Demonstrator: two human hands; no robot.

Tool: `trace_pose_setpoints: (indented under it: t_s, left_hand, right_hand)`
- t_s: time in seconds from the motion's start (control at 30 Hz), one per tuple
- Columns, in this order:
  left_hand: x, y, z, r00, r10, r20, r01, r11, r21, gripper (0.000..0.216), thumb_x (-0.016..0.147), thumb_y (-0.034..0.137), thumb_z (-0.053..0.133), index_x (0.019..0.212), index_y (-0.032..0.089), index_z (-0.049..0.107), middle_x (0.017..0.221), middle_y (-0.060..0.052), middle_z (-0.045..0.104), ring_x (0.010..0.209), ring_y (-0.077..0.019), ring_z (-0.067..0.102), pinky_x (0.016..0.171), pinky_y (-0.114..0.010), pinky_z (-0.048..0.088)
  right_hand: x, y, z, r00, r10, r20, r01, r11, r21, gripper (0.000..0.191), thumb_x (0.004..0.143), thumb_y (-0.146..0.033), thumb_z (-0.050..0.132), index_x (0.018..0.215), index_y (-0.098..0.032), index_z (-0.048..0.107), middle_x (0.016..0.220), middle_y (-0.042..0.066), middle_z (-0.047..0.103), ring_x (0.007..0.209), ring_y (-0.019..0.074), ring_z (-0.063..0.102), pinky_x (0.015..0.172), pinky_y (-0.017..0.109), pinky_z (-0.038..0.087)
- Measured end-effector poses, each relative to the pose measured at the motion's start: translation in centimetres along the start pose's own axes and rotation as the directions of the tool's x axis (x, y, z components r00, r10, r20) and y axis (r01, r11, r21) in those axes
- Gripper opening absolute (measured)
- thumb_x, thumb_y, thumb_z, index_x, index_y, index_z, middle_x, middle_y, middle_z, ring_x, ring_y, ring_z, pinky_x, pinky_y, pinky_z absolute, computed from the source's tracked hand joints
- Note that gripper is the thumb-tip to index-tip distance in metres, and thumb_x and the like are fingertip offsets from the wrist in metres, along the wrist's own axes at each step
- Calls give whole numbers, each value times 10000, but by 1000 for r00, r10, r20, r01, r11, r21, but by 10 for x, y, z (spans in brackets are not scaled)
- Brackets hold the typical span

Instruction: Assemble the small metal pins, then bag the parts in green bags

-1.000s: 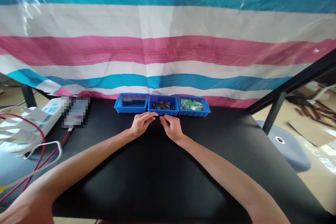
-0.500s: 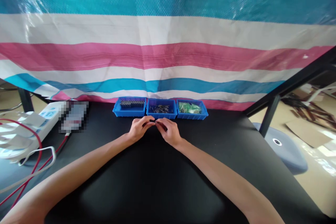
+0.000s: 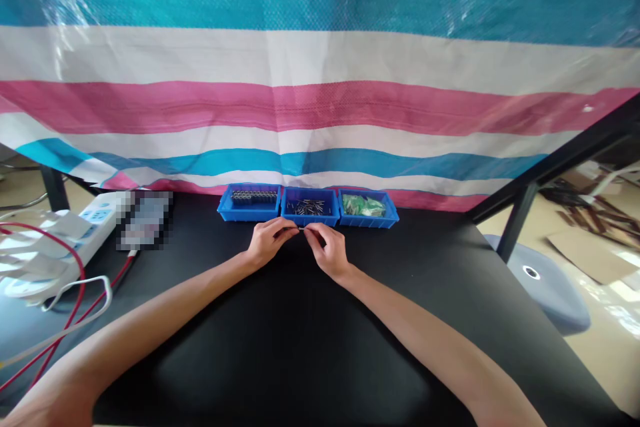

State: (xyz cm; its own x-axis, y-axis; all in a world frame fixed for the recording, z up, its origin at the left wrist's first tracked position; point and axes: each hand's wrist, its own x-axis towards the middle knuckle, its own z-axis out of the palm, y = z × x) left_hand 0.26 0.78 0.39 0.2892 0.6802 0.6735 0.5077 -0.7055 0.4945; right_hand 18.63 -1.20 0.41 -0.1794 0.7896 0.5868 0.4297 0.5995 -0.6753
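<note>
Your left hand and right hand met fingertip to fingertip over the black bench, just in front of the middle bin. Both grips were closed in a pinch on one small thin part held between them, thumb and forefinger each side. It was too small to identify. Forearms ran in from the near edge and converged at the centre. Three blue bins sat touching in a row at the far edge: left bin with dark cylindrical pieces, middle bin with loose thin metal pins, right bin with green pieces. A striped tarp hung right behind the bins. Well off to your left lay a white power strip with a red cable and a white cable looping over the bench edge.
</note>
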Motion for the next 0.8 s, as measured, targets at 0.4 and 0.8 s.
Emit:
trace_pose_setpoints:
  t_s: [0.4,0.8]
  left_hand:
    - [-7,7,-4,995,-101,-27,96,985,-140,104,920,258,513,925,168,564,992,-55,726,476,-48,562,529,-179,470]
    - [-3,4,-5,1000,30,-5,-30,999,-24,228,950,186,446,1087,159,627,894,-61,673,731,-101,633,671,-187,490]
  right_hand:
    - [0,5,5,993,27,117,-18,997,-72,195,922,-257,483,850,-194,653,733,23,671,635,148,621,619,248,461]
    - [0,2,3,999,20,25,-19,999,-38,192,919,-246,473,869,-184,648,796,37,687,684,154,636,650,260,496]
